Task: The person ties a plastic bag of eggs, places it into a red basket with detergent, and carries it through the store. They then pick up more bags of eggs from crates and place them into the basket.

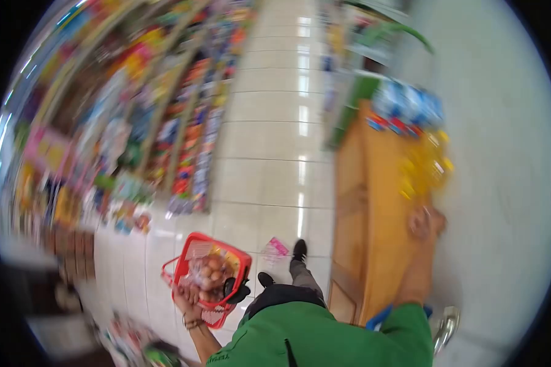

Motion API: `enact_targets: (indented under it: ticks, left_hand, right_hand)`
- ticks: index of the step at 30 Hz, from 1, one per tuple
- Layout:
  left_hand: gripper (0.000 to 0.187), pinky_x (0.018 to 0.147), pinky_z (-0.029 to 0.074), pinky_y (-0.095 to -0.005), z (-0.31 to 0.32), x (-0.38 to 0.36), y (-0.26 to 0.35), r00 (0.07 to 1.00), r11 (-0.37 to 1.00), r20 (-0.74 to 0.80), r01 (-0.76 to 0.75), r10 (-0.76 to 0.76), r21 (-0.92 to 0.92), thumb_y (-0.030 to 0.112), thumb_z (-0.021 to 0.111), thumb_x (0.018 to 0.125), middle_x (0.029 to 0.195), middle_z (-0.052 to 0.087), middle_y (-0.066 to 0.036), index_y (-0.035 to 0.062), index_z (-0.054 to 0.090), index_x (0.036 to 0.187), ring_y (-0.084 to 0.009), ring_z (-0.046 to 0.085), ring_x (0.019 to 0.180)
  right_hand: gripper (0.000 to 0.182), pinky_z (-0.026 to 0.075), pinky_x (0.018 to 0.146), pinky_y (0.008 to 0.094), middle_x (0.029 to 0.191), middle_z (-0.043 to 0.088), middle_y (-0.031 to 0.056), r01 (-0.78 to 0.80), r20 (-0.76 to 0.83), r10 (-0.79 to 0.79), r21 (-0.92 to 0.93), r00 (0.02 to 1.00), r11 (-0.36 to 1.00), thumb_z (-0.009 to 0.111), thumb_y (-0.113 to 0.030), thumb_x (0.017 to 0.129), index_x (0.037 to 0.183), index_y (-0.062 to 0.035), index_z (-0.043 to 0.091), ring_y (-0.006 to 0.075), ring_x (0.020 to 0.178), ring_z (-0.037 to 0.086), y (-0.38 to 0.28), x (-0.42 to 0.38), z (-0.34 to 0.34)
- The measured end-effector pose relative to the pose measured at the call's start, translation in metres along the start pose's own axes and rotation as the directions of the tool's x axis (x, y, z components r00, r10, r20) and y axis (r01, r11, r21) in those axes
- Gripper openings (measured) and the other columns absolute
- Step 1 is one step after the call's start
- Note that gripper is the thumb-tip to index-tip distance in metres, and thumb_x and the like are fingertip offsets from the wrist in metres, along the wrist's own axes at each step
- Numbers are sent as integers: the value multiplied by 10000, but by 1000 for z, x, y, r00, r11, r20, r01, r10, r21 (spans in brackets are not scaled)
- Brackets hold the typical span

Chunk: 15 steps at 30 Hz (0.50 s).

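A red plastic basket [247,264] hangs at my left side, with several round brown items in clear plastic [212,275] inside. My left hand [187,298] is closed on the basket's near left edge. Over the wooden counter [382,244] on the right, my right hand [427,221] is blurred, and its fingers are not clear. Just beyond that hand stand yellow bottles [425,162]. Behind them is a pack of blue and white bottles [408,105] with red parts.
Shelves of colourful packets [190,134] line the left side of the tiled aisle [263,134]. A pink paper [277,246] lies on the floor near my feet. Stacked brown boxes [73,251] stand far left. A green and white rack [355,107] adjoins the counter's far end.
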<state>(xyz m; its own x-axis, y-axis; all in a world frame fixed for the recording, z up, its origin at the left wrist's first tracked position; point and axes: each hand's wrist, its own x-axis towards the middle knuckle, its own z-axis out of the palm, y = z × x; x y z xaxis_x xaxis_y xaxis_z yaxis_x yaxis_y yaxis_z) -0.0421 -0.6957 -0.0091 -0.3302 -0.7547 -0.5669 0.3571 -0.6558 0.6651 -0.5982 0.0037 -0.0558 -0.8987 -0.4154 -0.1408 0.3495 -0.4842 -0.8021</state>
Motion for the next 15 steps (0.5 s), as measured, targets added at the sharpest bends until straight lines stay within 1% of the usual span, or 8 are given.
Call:
enact_targets:
  ticks: [1, 2, 4, 5, 7, 8, 9, 15]
  left_hand:
    - [432, 325, 190, -254, 11, 2, -13, 999, 998, -46, -30, 27, -52, 432, 447, 1093, 511, 296, 53, 182, 423, 741, -79, 227, 365]
    - [431, 331, 197, -256, 10, 2, -20, 997, 996, -68, -30, 24, -86, 438, 440, 1093, 514, 296, 52, 179, 427, 749, -81, 228, 370]
    - [432, 338, 206, -260, 11, 8, -31, 992, 991, -122, -46, 30, -124, 446, 428, 1095, 518, 300, 50, 174, 430, 759, -86, 228, 374]
    - [435, 340, 208, -263, 11, 8, -35, 986, 991, -164, -60, 40, -122, 448, 422, 1096, 519, 303, 49, 173, 430, 761, -88, 227, 374]
    - [442, 339, 205, -260, 7, 18, -36, 976, 982, -208, -103, 69, -158, 458, 435, 1091, 515, 302, 49, 175, 429, 752, -86, 234, 375]
    - [449, 338, 202, -257, 3, 19, -41, 977, 986, -205, -83, 52, -144, 467, 448, 1086, 511, 301, 49, 177, 429, 743, -84, 241, 376]
    - [449, 338, 202, -257, 1, 20, -48, 966, 977, -246, -122, 77, -173, 467, 448, 1086, 511, 301, 49, 177, 429, 743, -84, 241, 376]
    - [463, 343, 218, -259, -20, 45, -56, 931, 959, -363, -135, 36, -250, 457, 446, 1088, 512, 315, 47, 179, 416, 719, -85, 283, 378]
  right_hand:
    - [385, 305, 300, 394, 475, 350, 7, -162, -280, 168, 44, 945, 986, 547, -313, 939, 609, -168, 410, 228, 359, 352, -22, 3, 68]
    - [385, 320, 298, 395, 476, 375, 28, 6, -364, 48, 146, 930, 989, 565, -292, 944, 611, -169, 414, 246, 377, 379, -13, 14, 73]
    - [382, 353, 319, 388, 535, 427, 96, -79, -688, 1, -81, 725, 994, 570, -330, 941, 636, -152, 424, 267, 422, 412, -8, 33, 79]
    - [403, 364, 335, 412, 554, 441, 109, -167, -477, 159, 27, 864, 986, 492, -419, 957, 677, -131, 460, 272, 436, 412, 2, 36, 31]
    - [471, 394, 345, 387, 495, 415, 90, -129, -716, 154, 90, 681, 988, 437, -517, 923, 640, -143, 474, 284, 417, 417, -4, 47, 120]
    - [467, 443, 404, 377, 609, 536, 117, -96, -57, 105, 134, 993, 986, 439, -525, 900, 739, -105, 565, 280, 506, 504, 32, 56, -41]
    - [467, 443, 404, 377, 609, 536, 117, -137, -8, 139, 123, 990, 983, 439, -525, 900, 739, -105, 565, 280, 506, 504, 35, 99, -29]
    - [307, 501, 554, 413, 723, 609, 163, -50, -508, 117, 143, 853, 988, 532, -282, 861, 839, 13, 615, 275, 630, 585, 79, 184, 14]
